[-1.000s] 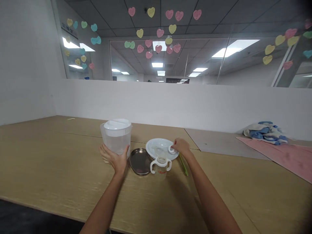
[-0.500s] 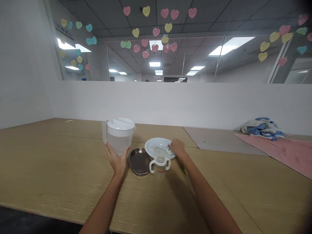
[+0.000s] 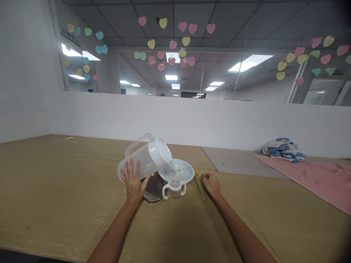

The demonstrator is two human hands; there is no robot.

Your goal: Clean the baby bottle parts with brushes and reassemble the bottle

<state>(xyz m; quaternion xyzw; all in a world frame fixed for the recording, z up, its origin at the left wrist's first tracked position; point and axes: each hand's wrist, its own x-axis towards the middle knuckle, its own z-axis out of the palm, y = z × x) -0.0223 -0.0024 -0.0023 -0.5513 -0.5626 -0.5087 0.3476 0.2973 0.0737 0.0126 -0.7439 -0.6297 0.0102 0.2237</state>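
A translucent pitcher [image 3: 145, 159] with a white lid is tipped to the right, its spout end over the white plate [image 3: 189, 175]. Spread along its underside are the fingers of my left hand [image 3: 133, 184], which supports it. A clear bottle [image 3: 174, 191] with two white handles stands in front of the plate. Partly behind my left hand lies a round metal tray [image 3: 154, 190]. My right hand [image 3: 211, 184] rests curled on the table, right of a green-stemmed thing with a yellow end [image 3: 199, 186]; whether it holds anything is hidden. Some clear and white items lie on the plate.
The brown table [image 3: 82, 204] runs back to a white wall. At the right are a pink cloth [image 3: 309, 179] and a crumpled blue and white cloth [image 3: 283, 149]. A small pale piece [image 3: 69, 138] lies at the back left.
The pitcher has gone from upright to tilted rightward toward the bottle, with my left hand under it. My right hand has moved off the plate to the table on the right.
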